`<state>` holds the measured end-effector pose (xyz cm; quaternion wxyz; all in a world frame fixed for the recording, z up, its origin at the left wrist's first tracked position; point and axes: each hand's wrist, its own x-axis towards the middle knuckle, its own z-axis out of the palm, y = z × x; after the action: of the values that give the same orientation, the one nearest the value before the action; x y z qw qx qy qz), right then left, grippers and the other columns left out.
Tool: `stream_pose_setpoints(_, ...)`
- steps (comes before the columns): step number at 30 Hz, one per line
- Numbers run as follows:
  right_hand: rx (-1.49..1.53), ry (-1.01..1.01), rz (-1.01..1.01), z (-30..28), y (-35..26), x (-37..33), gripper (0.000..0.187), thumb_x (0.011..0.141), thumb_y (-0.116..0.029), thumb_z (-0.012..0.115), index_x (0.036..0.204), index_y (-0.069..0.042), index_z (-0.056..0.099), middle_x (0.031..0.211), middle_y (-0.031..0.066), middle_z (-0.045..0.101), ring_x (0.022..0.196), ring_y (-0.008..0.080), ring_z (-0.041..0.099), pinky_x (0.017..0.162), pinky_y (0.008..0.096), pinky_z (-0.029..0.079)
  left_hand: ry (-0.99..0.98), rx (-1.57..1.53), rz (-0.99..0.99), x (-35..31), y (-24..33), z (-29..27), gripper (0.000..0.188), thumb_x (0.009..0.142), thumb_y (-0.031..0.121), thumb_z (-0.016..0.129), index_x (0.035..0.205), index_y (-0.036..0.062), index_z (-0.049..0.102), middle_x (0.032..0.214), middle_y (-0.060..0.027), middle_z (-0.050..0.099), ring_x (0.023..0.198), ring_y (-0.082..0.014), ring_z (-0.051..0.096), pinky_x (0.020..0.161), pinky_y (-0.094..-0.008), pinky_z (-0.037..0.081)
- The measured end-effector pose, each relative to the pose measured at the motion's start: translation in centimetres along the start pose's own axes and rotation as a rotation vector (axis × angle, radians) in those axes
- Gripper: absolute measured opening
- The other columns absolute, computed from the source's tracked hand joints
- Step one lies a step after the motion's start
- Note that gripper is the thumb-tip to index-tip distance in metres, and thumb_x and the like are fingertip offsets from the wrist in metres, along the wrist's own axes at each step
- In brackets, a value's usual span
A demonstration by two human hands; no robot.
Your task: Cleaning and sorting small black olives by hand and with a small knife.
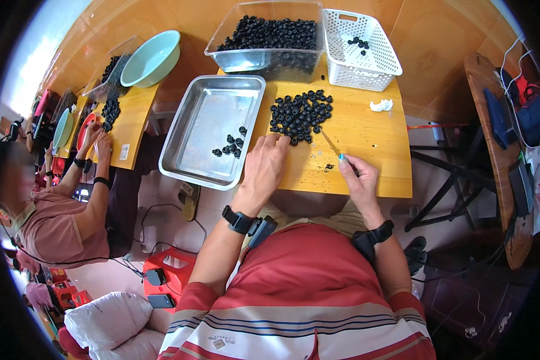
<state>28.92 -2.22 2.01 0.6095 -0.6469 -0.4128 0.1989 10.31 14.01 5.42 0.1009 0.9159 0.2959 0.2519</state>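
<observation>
As right fingers (346, 167) are gripping a slim tool (332, 144), left fingers (273, 141), grip unclear, are flanking black pieces (303, 113) at seven o'clock.

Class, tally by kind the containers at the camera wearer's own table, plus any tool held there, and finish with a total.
Metal tray: 1
Clear plastic bin: 1
White basket: 1
Thin tool in the right hand: 1
Total: 4

The tray (213, 108) lies left of the parts (296, 112), the bin (239, 60) behind them.
</observation>
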Motion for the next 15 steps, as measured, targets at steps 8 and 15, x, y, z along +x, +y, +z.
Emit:
stream_pose_setpoints(8, -0.009, 0.006, -0.001, -0.1, 0.1, -0.1, 0.035, 0.097, -0.029, 0.072, 0.105, 0.005, 0.073, 0.075, -0.0009, 0.062, 0.068, 0.0062, 0.050, 0.060, 0.0245, 0.042, -0.086, 0.081, -0.054, 0.8, -1.0, 1.9, 0.019, 0.088, 0.010, 0.067, 0.105, 0.0028, 0.066, 0.095, -0.0167, 0.067, 0.091, -0.0380, 0.065, 0.078, -0.0480, 0.053)
stream_pose_setpoints(15, -0.014, -0.007, 0.012, -0.2, -0.2, -0.1, 0.037, 0.097, -0.031, 0.072, 0.105, 0.005, 0.073, 0.075, 0.0003, 0.063, 0.069, 0.0066, 0.051, 0.060, 0.0247, 0.042, -0.036, -0.458, -0.224, -0.5, -0.8, 1.9, 0.026, 0.093, 0.009, 0.069, 0.118, 0.0003, 0.070, 0.098, -0.0146, 0.073, 0.088, -0.0288, 0.071, 0.081, -0.0360, 0.056)
